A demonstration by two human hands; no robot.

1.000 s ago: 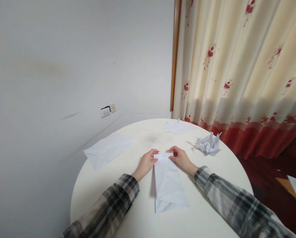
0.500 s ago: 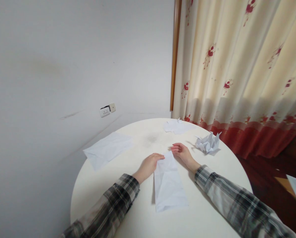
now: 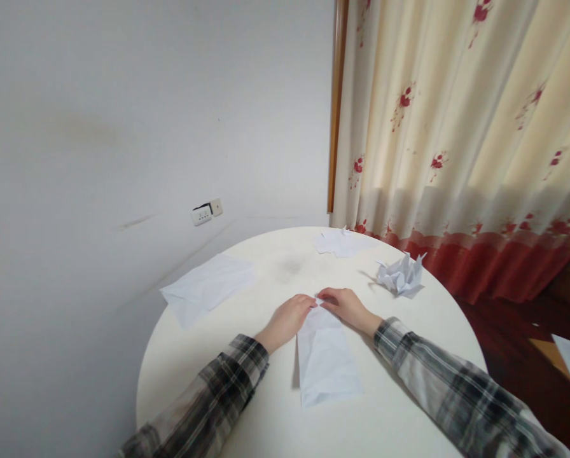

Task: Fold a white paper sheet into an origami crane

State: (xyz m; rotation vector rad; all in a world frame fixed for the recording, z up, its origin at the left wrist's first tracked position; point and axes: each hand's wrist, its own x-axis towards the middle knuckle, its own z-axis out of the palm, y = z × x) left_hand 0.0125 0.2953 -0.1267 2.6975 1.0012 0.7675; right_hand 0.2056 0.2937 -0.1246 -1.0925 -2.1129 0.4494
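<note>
A folded sheet of white paper [image 3: 327, 362] lies lengthwise on the round white table [image 3: 399, 388], its near end slightly raised. My left hand [image 3: 292, 318] grips the far left corner, thumb and fingers closed on the edge. At the far right corner my right hand [image 3: 345, 305] pinches the same end, its fingertips almost meeting those of the left. Both hands hide parts of that far edge. Plaid sleeves cover both forearms.
Folded white paper cranes [image 3: 402, 277] sit clustered at the right. Loose white paper [image 3: 208, 286] lies at the left, with more paper pieces [image 3: 340, 243] at the far edge. A wall with a socket [image 3: 201, 215] and a floral curtain [image 3: 432, 127] stand behind.
My right hand has moved left and a little nearer, from beside the paper onto its far end, and its fingers have closed there. The left hand stays in place.
</note>
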